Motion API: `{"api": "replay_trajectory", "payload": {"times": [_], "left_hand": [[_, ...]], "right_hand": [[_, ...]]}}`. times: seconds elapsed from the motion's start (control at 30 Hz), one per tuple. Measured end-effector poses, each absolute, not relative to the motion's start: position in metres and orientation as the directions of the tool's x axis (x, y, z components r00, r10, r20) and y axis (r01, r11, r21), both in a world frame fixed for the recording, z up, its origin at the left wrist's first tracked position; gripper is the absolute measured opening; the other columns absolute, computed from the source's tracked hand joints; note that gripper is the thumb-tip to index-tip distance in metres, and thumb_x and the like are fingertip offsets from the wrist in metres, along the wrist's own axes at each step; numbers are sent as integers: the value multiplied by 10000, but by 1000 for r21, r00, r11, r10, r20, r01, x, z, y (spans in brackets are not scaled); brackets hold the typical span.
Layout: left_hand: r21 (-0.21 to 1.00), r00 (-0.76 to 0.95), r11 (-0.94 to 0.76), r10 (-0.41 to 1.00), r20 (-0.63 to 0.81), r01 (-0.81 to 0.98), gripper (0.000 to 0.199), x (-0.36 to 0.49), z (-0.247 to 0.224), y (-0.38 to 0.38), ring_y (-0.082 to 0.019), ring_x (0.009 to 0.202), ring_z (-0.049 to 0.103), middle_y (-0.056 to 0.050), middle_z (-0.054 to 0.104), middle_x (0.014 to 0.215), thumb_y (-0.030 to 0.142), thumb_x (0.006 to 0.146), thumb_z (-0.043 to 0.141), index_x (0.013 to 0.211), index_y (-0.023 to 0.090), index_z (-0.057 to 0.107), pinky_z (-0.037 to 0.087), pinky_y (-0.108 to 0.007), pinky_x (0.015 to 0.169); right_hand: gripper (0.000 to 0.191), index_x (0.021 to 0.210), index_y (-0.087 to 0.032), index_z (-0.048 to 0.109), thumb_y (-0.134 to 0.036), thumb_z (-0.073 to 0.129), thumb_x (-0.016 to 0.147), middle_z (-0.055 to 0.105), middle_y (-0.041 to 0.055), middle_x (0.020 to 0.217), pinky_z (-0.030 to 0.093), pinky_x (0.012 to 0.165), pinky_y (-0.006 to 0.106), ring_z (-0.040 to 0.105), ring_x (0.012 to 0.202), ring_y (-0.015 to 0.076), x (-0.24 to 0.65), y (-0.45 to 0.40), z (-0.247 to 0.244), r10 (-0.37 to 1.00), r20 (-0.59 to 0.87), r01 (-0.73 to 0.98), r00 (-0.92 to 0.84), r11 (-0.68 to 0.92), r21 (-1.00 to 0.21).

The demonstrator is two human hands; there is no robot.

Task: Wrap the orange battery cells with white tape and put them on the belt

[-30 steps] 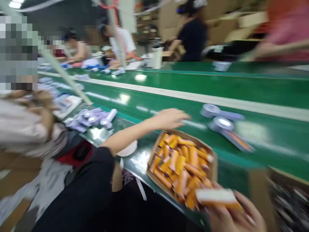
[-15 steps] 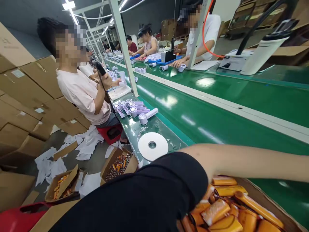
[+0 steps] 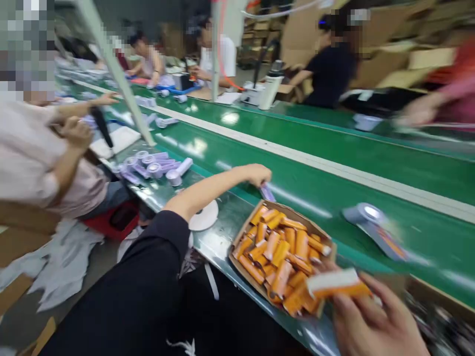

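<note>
My left hand (image 3: pixel 260 175) reaches over the green belt (image 3: pixel 308 183), its fingers closed on a small purple part (image 3: pixel 267 192) just behind the box. My right hand (image 3: pixel 371 316), at the lower right, holds an orange battery (image 3: pixel 337 284) with a white strip on it. Between my hands a cardboard box (image 3: pixel 237 237) full of orange batteries stands on the table edge. A grey-purple fan casing (image 3: pixel 374 225), blurred, lies on the belt at the right, with something orange inside.
Several purple fan parts (image 3: pixel 154 168) and a white tape roll (image 3: pixel 205 216) lie on the table at the left. A box of dark small parts (image 3: pixel 438 316) is at the lower right. Co-workers sit at the left and across the belt, near a metal post (image 3: pixel 111 69).
The view has swung right. My left arm, stretched to the right before, now reaches forward with the purple part in the hand. My right hand has come into view with a battery.
</note>
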State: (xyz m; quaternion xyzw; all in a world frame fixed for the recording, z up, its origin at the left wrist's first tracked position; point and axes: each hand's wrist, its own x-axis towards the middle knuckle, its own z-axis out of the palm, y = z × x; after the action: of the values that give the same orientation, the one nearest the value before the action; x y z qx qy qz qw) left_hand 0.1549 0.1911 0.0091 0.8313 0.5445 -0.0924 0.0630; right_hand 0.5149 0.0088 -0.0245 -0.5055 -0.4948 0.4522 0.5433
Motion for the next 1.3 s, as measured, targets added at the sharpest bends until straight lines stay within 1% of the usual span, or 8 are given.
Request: {"api": "replay_trajectory", "payload": {"times": [0.1, 0.17, 0.3, 0.4, 0.5, 0.7, 1.0, 1.3], "left_hand": [[132, 430, -409, 873, -230, 903, 178, 149, 5, 210, -246, 979, 745, -49, 856, 1080, 268, 730, 805, 893, 245, 872, 516, -294, 848], [185, 444, -408, 864, -238, 894, 216, 141, 2, 224, -219, 967, 740, -20, 858, 1112, 323, 748, 782, 931, 254, 873, 493, -264, 831], [214, 393, -350, 895, -211, 912, 290, 131, -9, 239, -194, 951, 724, -17, 851, 1064, 394, 869, 674, 1057, 258, 849, 462, -248, 789], [228, 333, -288, 924, -189, 930, 290, 134, -17, 240, -191, 981, 719, -9, 843, 1027, 412, 887, 681, 1096, 276, 831, 468, -241, 811], [251, 306, -256, 933, -188, 934, 253, 142, -21, 242, -204, 1013, 726, -24, 835, 1049, 419, 908, 730, 1082, 259, 821, 508, -273, 879], [283, 316, -251, 925, -210, 925, 350, 153, -24, 245, -233, 1104, 723, -84, 765, 1195, 508, 1035, 719, 1158, 182, 747, 590, -462, 1032], [332, 299, -222, 932, -203, 917, 356, 163, -24, 248, -248, 1166, 717, -99, 728, 1303, 463, 1058, 709, 1273, 180, 718, 625, -479, 1033], [326, 222, -164, 963, -150, 931, 375, 180, -27, 246, -266, 1240, 700, -111, 710, 1372, 461, 1053, 718, 1315, 193, 710, 606, -504, 1080]], "right_hand": [[540, 1184, -256, 734, -457, 980, 747, 877, 113, 1112, 737, 893, 478, 865, 1037, 332, 477, 40, 16, 963, 265, -93, 39, 268, -959], [487, 1215, -272, 730, -436, 923, 798, 868, 81, 1147, 714, 904, 423, 852, 1035, 264, 450, 76, 27, 942, 322, -64, -89, 317, -946], [498, 1363, -192, 709, -366, 767, 899, 853, 49, 988, 641, 901, 348, 793, 874, 198, 404, 148, 24, 890, 216, 281, -402, 344, -896], [504, 1459, -168, 657, -288, 680, 970, 841, 39, 962, 586, 878, 306, 746, 841, 187, 374, 180, 17, 868, 93, 606, -488, 414, -679], [493, 1494, -172, 628, -282, 649, 1014, 838, 40, 963, 548, 856, 278, 723, 847, 188, 356, 194, 11, 861, 31, 740, -507, 454, -496], [473, 1503, -226, 634, -313, 677, 1040, 846, 59, 1039, 525, 904, 285, 749, 978, 227, 351, 201, -2, 838, -62, 804, -543, 497, -327], [474, 1515, -282, 677, -436, 651, 1068, 783, 170, 1376, 558, 1041, 419, 744, 1262, 359, 342, 208, -1, 810, -250, 846, -530, 526, -86], [338, 1216, -190, 820, -396, 800, 949, 804, 202, 1311, 586, 1053, 472, 759, 1219, 373, 321, 212, 15, 772, -383, 843, -508, 537, -37]]}}
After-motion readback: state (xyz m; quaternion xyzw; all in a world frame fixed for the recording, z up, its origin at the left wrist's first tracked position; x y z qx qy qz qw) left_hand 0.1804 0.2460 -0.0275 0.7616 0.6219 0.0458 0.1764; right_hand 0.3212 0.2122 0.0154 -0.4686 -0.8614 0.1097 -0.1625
